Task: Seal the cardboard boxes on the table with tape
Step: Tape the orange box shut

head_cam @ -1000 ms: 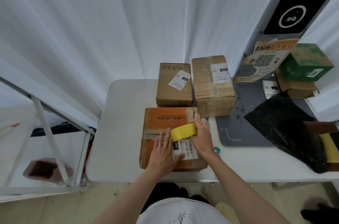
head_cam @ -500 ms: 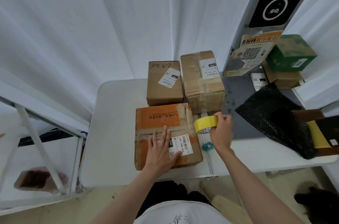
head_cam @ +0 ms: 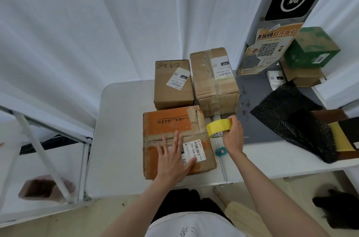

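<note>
My arms are bare to above the elbows, no sleeves showing. I wear a white shirt [head_cam: 191,226] with a small dark print on it, and black trousers [head_cam: 186,200].

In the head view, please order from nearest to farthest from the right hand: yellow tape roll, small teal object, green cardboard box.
From the right hand:
1. Yellow tape roll, held in it.
2. Small teal object, on the table just below it.
3. Green cardboard box, far back right.

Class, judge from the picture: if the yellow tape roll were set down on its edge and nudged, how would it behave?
The yellow tape roll is a round hoop, so it would probably roll. Held in the right hand alone, it seems light. Laid flat, it should stay put.
</note>
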`<state>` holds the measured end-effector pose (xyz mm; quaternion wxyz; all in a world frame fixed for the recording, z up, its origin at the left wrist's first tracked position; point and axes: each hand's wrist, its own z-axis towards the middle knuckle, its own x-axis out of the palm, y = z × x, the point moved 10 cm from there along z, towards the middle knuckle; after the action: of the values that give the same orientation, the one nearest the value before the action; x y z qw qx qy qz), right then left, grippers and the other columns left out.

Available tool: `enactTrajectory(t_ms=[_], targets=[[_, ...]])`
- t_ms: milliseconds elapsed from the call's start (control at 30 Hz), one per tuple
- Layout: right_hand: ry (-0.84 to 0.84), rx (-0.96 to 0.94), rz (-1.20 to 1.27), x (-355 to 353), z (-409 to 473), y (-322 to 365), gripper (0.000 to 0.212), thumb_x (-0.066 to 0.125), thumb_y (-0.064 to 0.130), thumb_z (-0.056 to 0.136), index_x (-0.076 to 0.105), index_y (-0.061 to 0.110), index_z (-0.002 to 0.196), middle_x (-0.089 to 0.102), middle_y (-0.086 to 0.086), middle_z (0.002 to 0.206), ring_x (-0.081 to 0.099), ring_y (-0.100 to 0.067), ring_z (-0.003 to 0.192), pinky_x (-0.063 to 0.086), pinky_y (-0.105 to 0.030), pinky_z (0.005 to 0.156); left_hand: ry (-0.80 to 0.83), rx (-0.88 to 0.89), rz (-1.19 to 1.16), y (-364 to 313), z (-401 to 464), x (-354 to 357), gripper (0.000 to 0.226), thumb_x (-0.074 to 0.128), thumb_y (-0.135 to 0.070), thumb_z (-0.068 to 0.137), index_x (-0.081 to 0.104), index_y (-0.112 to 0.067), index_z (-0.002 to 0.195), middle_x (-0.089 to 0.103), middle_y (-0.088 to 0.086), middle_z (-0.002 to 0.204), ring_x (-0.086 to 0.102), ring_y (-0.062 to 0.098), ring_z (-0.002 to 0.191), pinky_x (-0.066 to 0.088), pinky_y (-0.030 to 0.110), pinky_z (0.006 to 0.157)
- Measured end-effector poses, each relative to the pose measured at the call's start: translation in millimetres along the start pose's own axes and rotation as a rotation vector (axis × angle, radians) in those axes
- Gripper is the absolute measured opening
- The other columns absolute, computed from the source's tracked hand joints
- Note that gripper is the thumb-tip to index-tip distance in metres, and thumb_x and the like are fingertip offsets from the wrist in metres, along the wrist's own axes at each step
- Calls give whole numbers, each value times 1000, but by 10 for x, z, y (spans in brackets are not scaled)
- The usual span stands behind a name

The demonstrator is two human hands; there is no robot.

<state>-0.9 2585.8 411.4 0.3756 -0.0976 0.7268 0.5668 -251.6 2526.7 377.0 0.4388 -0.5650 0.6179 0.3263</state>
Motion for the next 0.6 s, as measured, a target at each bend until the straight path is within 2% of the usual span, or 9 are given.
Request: enactTrajectory(t_ms=[67,133,200,233,267,367,500,600], targets=[[-1,8,71,16,2,-38,33,51,-12,88,50,17,104,57,-4,98,55,-25,90,34,-30,58,-32,32,36,-37,9,-24,101,9,-83,90,-25,-14,156,-35,6,162,-36,34,147,-15,51,124],[1,56,179,37,-3,-105,35,52,-11,89,51,19,106,57,1,94,59,-27,92,42,-30,60,-47,71,-42,-81,42,-52,99,14,-78,95,-19,-9,158,-30,10,164,-32,25,149,-12,42,126],[22,200,340,120,-16,-251,30,53,-8,93,53,16,111,60,-3,101,62,-30,100,57,-44,72,-52,84,-176,-101,104,-93,98,25,-73,97,-9,-7,160,-25,10,166,-27,21,152,-6,37,127],[39,307,436,187,-43,-350,27,52,-4,96,54,15,114,62,-8,108,63,-32,104,59,-50,79,-61,96,-215,-120,134,-116,97,29,-71,97,-7,-7,160,-25,9,166,-26,20,152,-3,37,128],[60,419,540,271,-81,-444,24,52,-1,98,55,15,116,62,-12,113,64,-34,105,61,-49,79,-68,115,-228,-159,161,-136,97,31,-71,97,-9,-8,160,-26,7,166,-26,18,152,-2,37,128],[164,653,817,533,-240,-548,21,50,2,102,56,8,121,65,-19,114,68,-36,95,58,-32,60,-47,206,-215,-365,239,-147,103,32,-73,96,-23,-11,157,-34,5,162,-31,17,150,-5,38,128],[249,718,955,723,-340,-532,24,53,-6,96,50,3,118,62,-18,99,64,-27,77,55,-33,65,-47,237,-251,-575,364,-172,117,29,-87,85,-29,-13,154,-39,2,160,-35,19,148,-16,38,124],[246,753,988,777,-364,-555,26,56,-5,96,51,4,120,64,-19,99,65,-25,78,56,-29,61,-64,205,-237,-672,441,-165,128,22,-96,74,-27,-11,155,-38,4,161,-37,20,148,-18,42,123]])
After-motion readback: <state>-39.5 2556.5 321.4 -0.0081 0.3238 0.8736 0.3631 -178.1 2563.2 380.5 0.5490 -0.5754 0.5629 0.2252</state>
